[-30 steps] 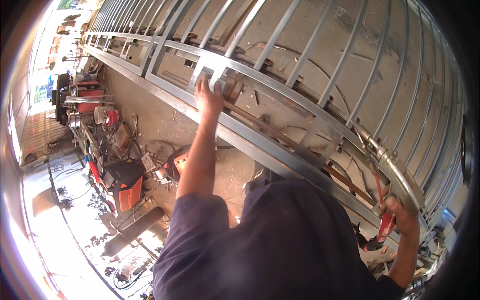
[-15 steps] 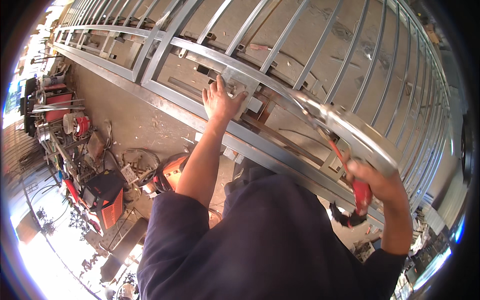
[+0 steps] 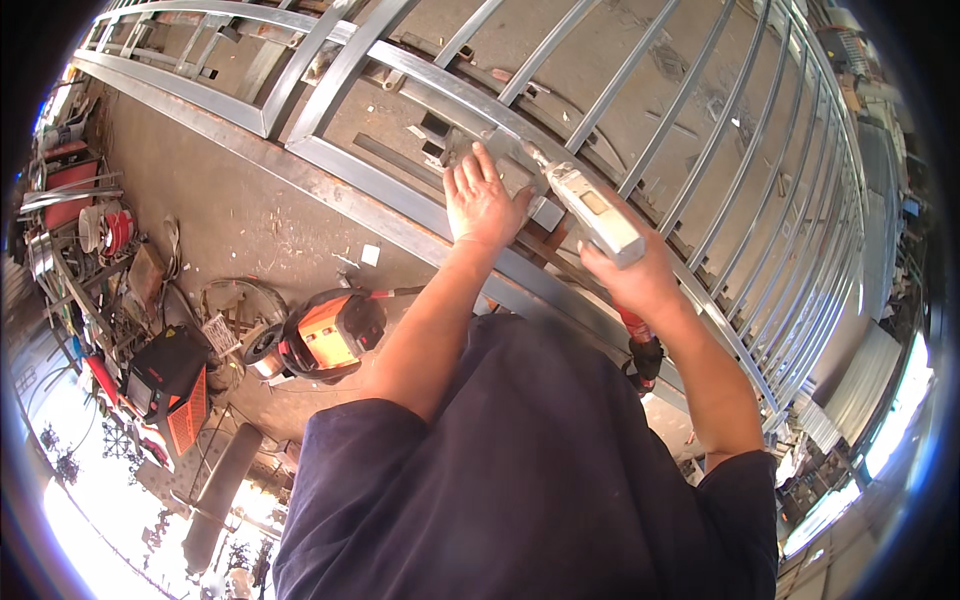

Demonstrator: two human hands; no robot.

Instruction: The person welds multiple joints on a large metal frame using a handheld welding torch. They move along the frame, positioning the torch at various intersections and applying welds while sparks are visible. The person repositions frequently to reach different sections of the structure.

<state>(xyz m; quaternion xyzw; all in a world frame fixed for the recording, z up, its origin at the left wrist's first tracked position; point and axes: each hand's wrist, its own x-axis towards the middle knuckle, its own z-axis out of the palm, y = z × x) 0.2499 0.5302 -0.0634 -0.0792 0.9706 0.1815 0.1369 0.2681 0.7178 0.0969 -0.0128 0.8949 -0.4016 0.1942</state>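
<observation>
A person presses a small steel piece against a long metal frame and brings a handheld tool up to it.

The small steel piece sits on a slanted rail of the metal frame, at a joint where bars meet. The left hand lies flat on it, fingers spread and gripping nothing. The right hand is closed around a grey tool with a red handle below, its tip touching the piece (what kind of tool, I cannot tell). This looks like fixing the piece in place; the next move seems to call for steady pressure and a still tip. Bars run close on both sides, leaving narrow gaps. An orange machine and cables lie well apart on the concrete floor.
</observation>
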